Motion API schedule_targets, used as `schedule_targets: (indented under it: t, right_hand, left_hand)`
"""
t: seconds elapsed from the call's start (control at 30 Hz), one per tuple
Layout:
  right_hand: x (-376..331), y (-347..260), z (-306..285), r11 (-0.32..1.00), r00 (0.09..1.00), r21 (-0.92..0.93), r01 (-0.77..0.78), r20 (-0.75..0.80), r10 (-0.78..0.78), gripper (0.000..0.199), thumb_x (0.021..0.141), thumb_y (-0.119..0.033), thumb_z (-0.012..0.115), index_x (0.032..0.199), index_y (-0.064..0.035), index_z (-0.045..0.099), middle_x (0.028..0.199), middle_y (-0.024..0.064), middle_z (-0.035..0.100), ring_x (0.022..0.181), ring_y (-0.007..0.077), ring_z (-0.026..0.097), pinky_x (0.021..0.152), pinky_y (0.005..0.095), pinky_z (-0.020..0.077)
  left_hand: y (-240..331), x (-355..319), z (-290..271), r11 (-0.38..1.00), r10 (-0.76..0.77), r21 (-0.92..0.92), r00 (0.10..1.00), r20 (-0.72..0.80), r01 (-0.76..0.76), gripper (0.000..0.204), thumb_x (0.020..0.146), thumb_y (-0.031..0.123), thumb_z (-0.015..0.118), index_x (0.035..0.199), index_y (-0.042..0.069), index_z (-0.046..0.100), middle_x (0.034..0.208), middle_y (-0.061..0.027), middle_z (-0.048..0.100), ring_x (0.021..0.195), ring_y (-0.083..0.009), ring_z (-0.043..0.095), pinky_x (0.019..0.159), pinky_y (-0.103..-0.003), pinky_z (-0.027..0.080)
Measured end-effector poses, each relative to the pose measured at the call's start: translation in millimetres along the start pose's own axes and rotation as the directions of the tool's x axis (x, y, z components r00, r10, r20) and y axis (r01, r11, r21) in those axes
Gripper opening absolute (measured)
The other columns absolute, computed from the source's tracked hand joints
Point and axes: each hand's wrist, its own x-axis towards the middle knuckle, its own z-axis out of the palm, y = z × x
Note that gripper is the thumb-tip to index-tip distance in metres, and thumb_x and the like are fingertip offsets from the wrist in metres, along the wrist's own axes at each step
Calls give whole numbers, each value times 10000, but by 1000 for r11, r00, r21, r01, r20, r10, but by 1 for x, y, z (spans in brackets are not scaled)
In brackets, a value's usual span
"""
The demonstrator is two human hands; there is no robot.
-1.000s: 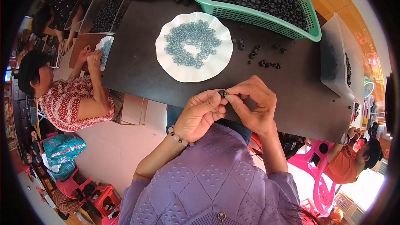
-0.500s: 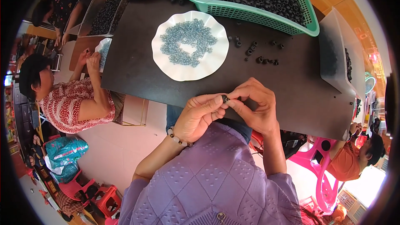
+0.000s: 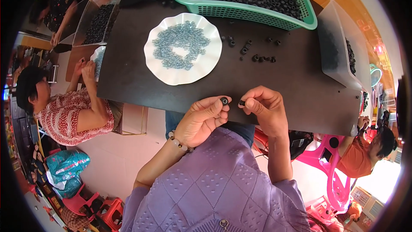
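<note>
My left hand pinches a small black ring-shaped part between thumb and forefinger at the near edge of a dark table. My right hand holds another small black part at its fingertips, a short gap from the left one. Beyond the hands sits a white scalloped plate with a heap of small pale blue rings. Several loose black parts lie on the table to the right of the plate.
A green plastic basket full of black parts stands at the far edge. A clear bin with black parts stands at the right. A person in a red patterned top works at the left; another in orange sits at the right.
My two hands were joined over one small part; now they have drawn slightly apart, each with a black piece at its fingertips.
</note>
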Motion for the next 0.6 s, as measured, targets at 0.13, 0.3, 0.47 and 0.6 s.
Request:
schedule_targets:
  t: [0.13, 0.3, 0.47, 0.6]
  right_hand:
    - [-8, 7, -9, 979, 999, 199, -45, -2, 46, 166, 854, -124, 700, 937, 13, 656, 805, 99, 669, 647, 112, 551, 620, 252, 446]
    - [-20, 4, -13, 976, 999, 214, -42, -22, 48, 179, 840, -101, 710, 949, 29, 653, 822, 106, 671, 645, 108, 548, 611, 248, 435]
    - [-24, 3, -12, 980, 998, 195, -37, -35, 44, 184, 814, -68, 728, 943, 37, 651, 824, 101, 671, 654, 103, 556, 597, 237, 422]
    - [-26, 1, -6, 990, 992, 134, -41, -109, 56, 183, 800, -58, 740, 931, 34, 652, 802, 81, 661, 678, 105, 574, 643, 232, 459]
  left_hand:
    - [-4, 4, 2, 1000, -18, 22, 1000, 11, 18, 276, 930, 188, 608, 1145, 15, 620, 927, -25, 658, 827, -95, 621, 785, -249, 518]
    - [-8, 6, 7, 998, -49, 40, 999, 9, 49, 274, 930, 188, 608, 1141, 14, 623, 923, -26, 657, 818, -87, 616, 782, -242, 515]
    - [-11, 6, 10, 997, -57, 55, 998, 1, 57, 269, 930, 186, 610, 1137, 16, 628, 926, -27, 656, 812, -85, 613, 771, -238, 509]
    - [-13, 3, 11, 993, -49, 111, 999, 1, 49, 254, 929, 175, 612, 1125, 15, 639, 924, -31, 655, 811, -86, 606, 755, -226, 497]
